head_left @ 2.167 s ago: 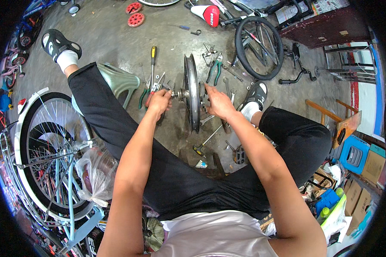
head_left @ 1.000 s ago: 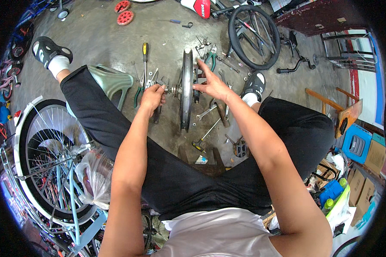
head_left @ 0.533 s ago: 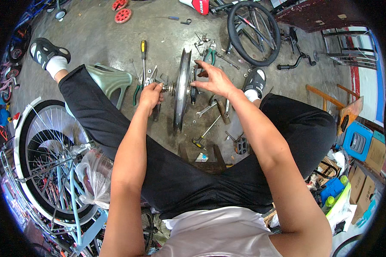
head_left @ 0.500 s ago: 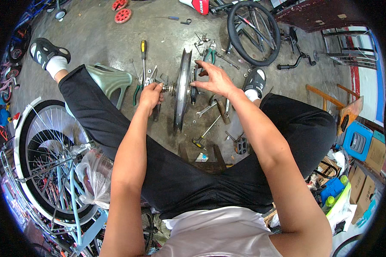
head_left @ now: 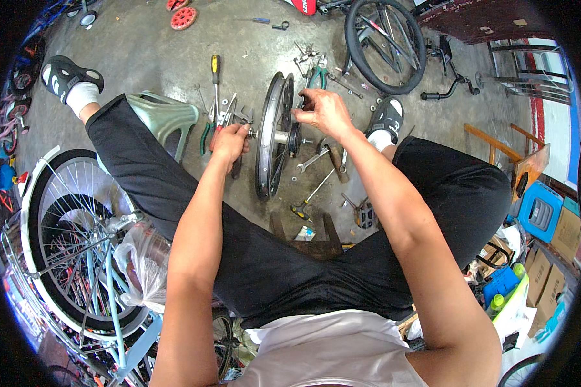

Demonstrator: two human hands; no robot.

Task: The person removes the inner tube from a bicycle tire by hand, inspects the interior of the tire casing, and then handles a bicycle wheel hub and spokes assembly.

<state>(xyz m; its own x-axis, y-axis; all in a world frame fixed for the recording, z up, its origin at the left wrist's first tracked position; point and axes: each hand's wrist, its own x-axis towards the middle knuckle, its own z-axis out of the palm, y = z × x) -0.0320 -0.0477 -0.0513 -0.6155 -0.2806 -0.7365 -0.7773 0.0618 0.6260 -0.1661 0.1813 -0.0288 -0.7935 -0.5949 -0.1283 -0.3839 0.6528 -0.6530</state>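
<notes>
A small bicycle wheel (head_left: pixel 263 151) with a bare metal rim and no tyre stands upright between my legs, tilted slightly. My left hand (head_left: pixel 230 146) is closed on the axle end at the wheel's left side. On the other side, my right hand (head_left: pixel 326 113) has its thumb and fingers curled together at the top of a black round hub part (head_left: pixel 294 138). Its fingertips are partly hidden. A threaded axle end (head_left: pixel 307 141) sticks out beyond that part, below my right hand.
Around the wheel lie a yellow-black screwdriver (head_left: pixel 215 68), green-handled pliers (head_left: pixel 317 76), a spanner (head_left: pixel 311 160) and a T-handled tool (head_left: pixel 300 210). A pale green stool (head_left: pixel 164 116) stands left. A black tyre (head_left: pixel 353 45) lies far right; a larger wheel (head_left: pixel 35 232) stands near left.
The wheel has turned and tilted, so its spokes and second rim edge now show. My right hand's spread fingers have curled in toward the hub part. My left hand stays at the axle.
</notes>
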